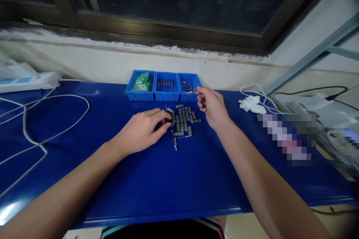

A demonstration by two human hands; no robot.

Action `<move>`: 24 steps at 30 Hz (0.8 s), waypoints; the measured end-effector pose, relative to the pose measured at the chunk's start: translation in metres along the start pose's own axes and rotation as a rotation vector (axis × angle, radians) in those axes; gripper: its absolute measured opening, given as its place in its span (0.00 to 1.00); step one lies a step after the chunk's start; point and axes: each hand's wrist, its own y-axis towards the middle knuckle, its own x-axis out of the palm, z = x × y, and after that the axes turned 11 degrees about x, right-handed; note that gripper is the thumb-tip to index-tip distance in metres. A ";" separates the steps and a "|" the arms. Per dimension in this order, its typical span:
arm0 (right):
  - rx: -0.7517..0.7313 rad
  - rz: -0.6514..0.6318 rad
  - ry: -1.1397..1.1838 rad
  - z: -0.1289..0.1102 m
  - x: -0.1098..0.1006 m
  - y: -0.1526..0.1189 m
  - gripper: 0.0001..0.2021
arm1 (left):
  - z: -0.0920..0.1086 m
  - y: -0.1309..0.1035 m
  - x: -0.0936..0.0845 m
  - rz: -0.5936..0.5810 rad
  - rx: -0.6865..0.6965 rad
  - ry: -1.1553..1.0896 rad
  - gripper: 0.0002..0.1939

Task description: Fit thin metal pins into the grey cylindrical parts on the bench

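- Head view: small grey blocks [184, 117] lie grouped on the blue bench [174, 186], most side by side in loose rows, a few turned askew at the edges.
- Thin metal pins [175, 143] lie just below and left of the blocks, some crossing one another.
- Left hand [147, 125] rests at the group's left edge, thumb and index finger bent toward each other with a narrow gap; whether a piece sits between them, I cannot tell.
- Right hand [213, 107] is at the front right corner of the right bin [187, 98], fingers curled, thumb near index; its grip is too small to read.
- That bin carries more pins; the middle bin [167, 97] holds a row of blocks, and the left bin [140, 96] a green bag [142, 80]. All three stand side by side against the wall.
- Step in hand, as I judge it: picking out small parts between bin and bench. Such a move calls for a fine fingertip pinch that leaves neighbouring blocks undisturbed.
- Hidden or unclear: left fingers cover some pieces, the bag's contents are indistinct, and a pixelated patch masks something at right, below a crumpled tissue [249, 102].
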 end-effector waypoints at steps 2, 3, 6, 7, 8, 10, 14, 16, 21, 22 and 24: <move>0.045 0.024 -0.020 0.001 -0.001 0.002 0.11 | 0.000 0.000 0.000 -0.019 -0.001 0.003 0.12; 0.067 0.031 -0.024 0.001 -0.002 0.003 0.10 | 0.000 0.000 0.000 -0.028 0.001 0.006 0.12; 0.134 0.038 -0.019 0.002 -0.003 0.006 0.10 | 0.001 0.000 0.000 -0.046 0.009 0.016 0.12; 0.155 0.037 -0.020 0.002 -0.003 0.007 0.09 | 0.001 0.001 0.000 -0.048 0.014 0.018 0.12; 0.171 0.034 -0.023 0.002 -0.004 0.007 0.09 | 0.001 0.000 0.000 -0.049 0.017 0.020 0.12; 0.193 0.021 -0.036 0.003 -0.004 0.007 0.09 | 0.001 0.000 0.000 -0.050 0.024 0.023 0.13; 0.207 -0.008 -0.058 0.004 -0.004 0.007 0.08 | 0.002 0.000 0.000 -0.069 0.016 0.020 0.13; 0.209 -0.018 -0.059 0.005 -0.004 0.007 0.09 | 0.002 0.000 0.001 -0.087 0.008 0.021 0.13; 0.242 -0.026 -0.034 0.004 -0.003 0.007 0.09 | 0.002 0.000 0.002 -0.101 0.013 0.034 0.13; 0.241 -0.027 -0.023 0.003 -0.004 0.007 0.09 | 0.002 0.000 0.002 -0.103 0.014 0.035 0.13; 0.225 -0.035 0.011 0.003 -0.004 0.008 0.09 | 0.002 0.000 0.001 -0.103 0.015 0.036 0.13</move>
